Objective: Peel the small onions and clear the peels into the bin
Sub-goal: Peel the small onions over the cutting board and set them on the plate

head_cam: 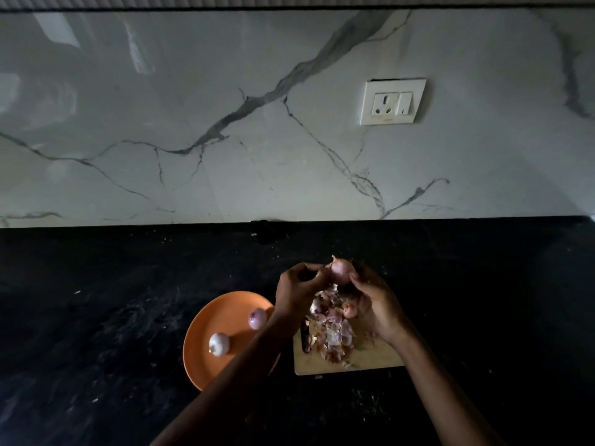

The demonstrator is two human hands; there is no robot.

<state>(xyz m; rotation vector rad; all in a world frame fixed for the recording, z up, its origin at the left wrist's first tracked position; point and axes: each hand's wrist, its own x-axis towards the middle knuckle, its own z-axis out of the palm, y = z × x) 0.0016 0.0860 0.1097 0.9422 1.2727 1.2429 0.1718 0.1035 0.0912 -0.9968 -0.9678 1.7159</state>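
Both hands pinch one small onion (pixel 342 271) above the peels (pixel 331 329): left hand (pixel 297 291) at nine o'clock, right hand (pixel 375 305) at four

Black stone counter (pixel 96 300): orange plate (pixel 222 313) left, wooden cutting board (pixel 380 357) just right.

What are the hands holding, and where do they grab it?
A small onion: the right hand grips its side and bottom, the left hand pinches skin at its top-left.
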